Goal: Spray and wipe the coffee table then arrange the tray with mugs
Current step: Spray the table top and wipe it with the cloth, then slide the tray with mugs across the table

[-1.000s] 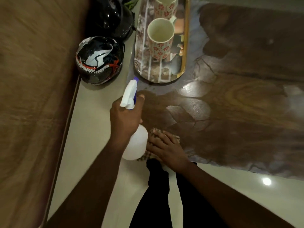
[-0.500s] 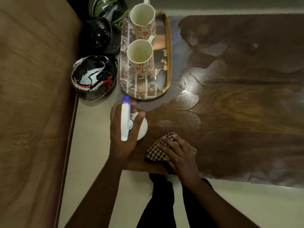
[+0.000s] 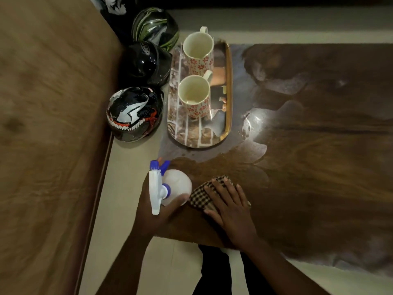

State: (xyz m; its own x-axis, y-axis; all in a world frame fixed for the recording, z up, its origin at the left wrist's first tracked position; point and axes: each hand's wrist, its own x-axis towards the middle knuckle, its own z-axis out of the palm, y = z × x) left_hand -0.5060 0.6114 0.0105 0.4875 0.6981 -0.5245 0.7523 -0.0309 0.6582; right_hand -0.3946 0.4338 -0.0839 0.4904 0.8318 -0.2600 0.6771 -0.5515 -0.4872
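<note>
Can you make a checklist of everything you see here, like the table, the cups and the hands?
Surface: coffee table, dark wood, glossy, with pale film patches near the tray.
Job's things: tray at the table's left end holds two upright flowered mugs; spray bottle; checked cloth.
Clutter: nothing seen on the table.
Hands: left hand grips the spray bottle; right hand rests flat on the cloth.
Cables: nothing seen.
Surroundings: three helmets on the floor beside the tray; brown sofa at left.
</note>
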